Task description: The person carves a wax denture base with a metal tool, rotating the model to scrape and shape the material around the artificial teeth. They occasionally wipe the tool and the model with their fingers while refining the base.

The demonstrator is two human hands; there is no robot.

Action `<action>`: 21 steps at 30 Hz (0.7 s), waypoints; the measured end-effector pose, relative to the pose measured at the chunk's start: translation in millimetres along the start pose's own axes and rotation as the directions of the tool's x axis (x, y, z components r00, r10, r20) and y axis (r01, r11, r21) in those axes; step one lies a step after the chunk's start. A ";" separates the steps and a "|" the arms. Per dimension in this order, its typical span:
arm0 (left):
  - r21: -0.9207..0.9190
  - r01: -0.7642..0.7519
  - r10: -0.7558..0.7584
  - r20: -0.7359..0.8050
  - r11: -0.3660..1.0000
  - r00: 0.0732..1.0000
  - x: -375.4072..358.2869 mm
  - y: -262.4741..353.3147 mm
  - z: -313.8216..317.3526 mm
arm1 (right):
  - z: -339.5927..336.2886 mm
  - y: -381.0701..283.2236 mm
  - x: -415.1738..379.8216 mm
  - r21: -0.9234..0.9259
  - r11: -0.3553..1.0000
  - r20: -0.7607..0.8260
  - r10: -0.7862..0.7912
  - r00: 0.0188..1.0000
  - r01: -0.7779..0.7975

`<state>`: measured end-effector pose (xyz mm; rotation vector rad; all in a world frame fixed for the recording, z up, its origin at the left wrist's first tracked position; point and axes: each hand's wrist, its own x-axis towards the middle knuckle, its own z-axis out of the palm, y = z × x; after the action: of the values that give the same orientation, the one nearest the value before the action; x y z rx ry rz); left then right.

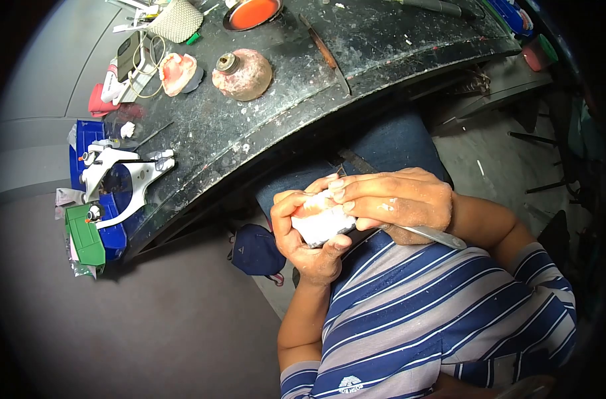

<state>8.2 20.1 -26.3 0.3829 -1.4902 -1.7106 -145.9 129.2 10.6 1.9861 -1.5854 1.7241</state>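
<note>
Two bare hands meet over the person's lap, below the front edge of the dark, dust-streaked worktop [382, 46]. The left hand [309, 233] is cupped closed around a white plaster cast [321, 223], thumb and fingers wrapped under and beside it. The right hand [399, 199] lies across the top of the cast, fingers pressed onto it, and is also closed on a slim metal tool [432, 236] whose handle projects from under the palm, away from the cast, over the striped shirt [436, 312]. The tool's working end is hidden by the fingers. On the worktop, well above the cast, stands a round pinkish burner [243, 73] with a metal cap; just beside it lies a pink denture model [178, 73]. Farther along that edge, a white articulator frame [126, 176] rests over blue trays [90, 143] with a green box [85, 236] next to them. An orange-filled bowl [252, 12] sits at the far rim of the worktop. A dark blue face mask [256, 249] lies on the floor, near the left hand.
</note>
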 end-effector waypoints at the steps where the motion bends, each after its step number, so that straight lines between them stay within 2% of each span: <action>1: 0.000 0.000 0.000 0.001 1.000 1.000 0.4 -0.9 -0.4 | 0.2 -0.3 -1.0 -0.001 1.000 -0.001 0.000 1.000 0.000; 6: 0.213 -0.168 0.152 0.088 0.962 0.984 5.9 -6.3 -6.0 | 1.2 -1.1 -3.4 -0.073 0.996 -0.024 0.048 0.999 -0.050; 7: 0.214 -0.168 0.152 0.089 0.962 0.984 6.0 -7.3 -6.1 | 1.2 -2.6 -1.3 -0.114 0.987 -0.045 0.109 0.993 -0.114; 9: 0.248 -0.252 0.230 0.117 0.935 0.966 6.1 -9.3 -6.0 | -6.9 -5.1 2.5 -0.075 0.979 -0.079 0.184 0.980 -0.190; 12: 0.180 -0.185 0.173 0.077 0.966 0.982 4.4 -9.8 -5.4 | -10.4 -4.6 4.6 -0.076 0.974 -0.088 0.205 0.975 -0.212; 14: 0.118 -0.162 0.157 0.055 0.980 0.986 4.2 -11.3 -3.8 | -6.0 -2.6 3.7 0.069 0.964 -0.225 0.265 0.938 -0.256; 15: 0.058 -0.140 0.138 0.032 0.989 0.990 4.3 -11.3 -3.1 | -9.2 1.4 -0.1 0.075 0.964 -0.169 0.263 0.950 -0.253; 19: -0.009 -0.023 0.023 -0.007 1.000 1.000 5.2 -9.3 0.4 | -9.9 2.2 -2.8 0.154 0.929 -0.159 0.361 0.919 -0.338; 21: -0.017 -0.047 0.047 -0.010 0.999 0.999 5.7 -12.8 -0.6 | -13.1 -0.4 -5.9 0.193 0.858 -0.101 0.501 0.860 -0.477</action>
<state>0.2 15.1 -36.8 0.3440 -1.4660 -1.6816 -153.6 141.2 11.1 1.5396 -2.0898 2.1767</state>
